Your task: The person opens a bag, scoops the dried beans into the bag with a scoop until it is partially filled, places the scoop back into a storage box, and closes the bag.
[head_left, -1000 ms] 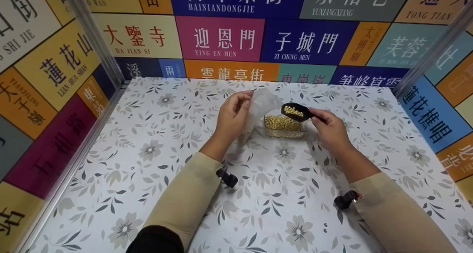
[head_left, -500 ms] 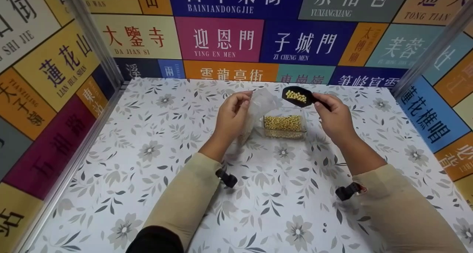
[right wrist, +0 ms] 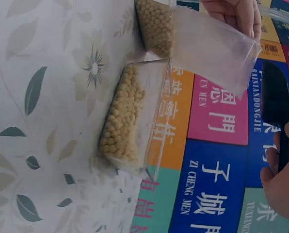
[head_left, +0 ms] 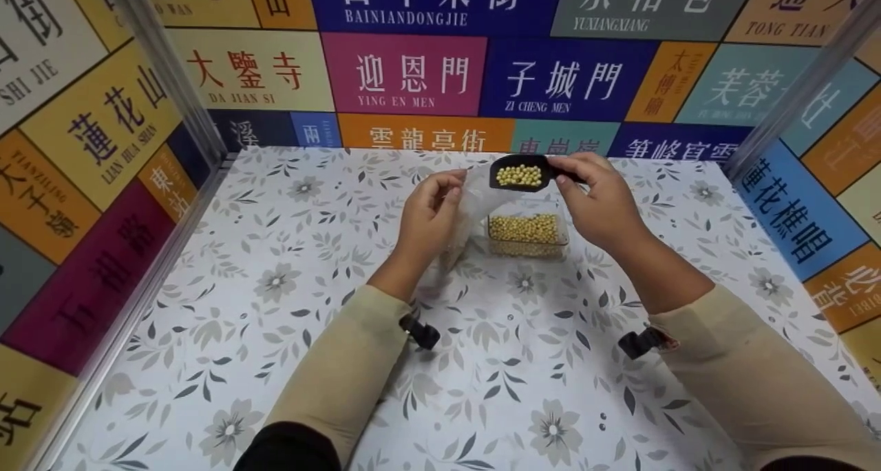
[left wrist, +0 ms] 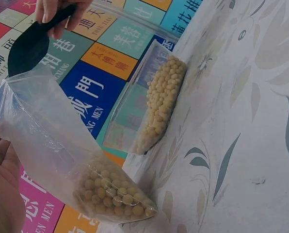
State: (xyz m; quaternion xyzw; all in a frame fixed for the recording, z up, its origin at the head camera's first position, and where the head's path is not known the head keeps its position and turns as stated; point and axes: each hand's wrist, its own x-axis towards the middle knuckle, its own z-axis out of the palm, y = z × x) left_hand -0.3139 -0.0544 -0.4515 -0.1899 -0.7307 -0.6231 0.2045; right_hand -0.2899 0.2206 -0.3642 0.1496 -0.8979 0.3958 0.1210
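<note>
My right hand (head_left: 597,199) pinches the handle of a black scoop (head_left: 497,175) that carries several yellow soybeans (head_left: 519,176). The scoop is level, above and behind a clear plastic box (head_left: 528,249), its tip at the mouth of a clear plastic bag (left wrist: 62,126). With thumb and fingers my left hand (head_left: 431,213) holds that bag upright by its top edge, left of the box. Beans (left wrist: 113,194) fill the bag's lower part, which touches or nearly touches the table. More soybeans (right wrist: 122,119) lie in the box.
A white table cover (head_left: 440,388) with grey flowers and leaves lies under everything. Colourful sign-patterned panels (head_left: 406,75) stand at the back and both sides, joined by metal corner posts (head_left: 182,78). Small black devices are strapped at both wrists.
My right hand has lifted the loaded scoop from the box and moved it left to the bag's mouth. The left hand stays holding the bag, and the box has not moved.
</note>
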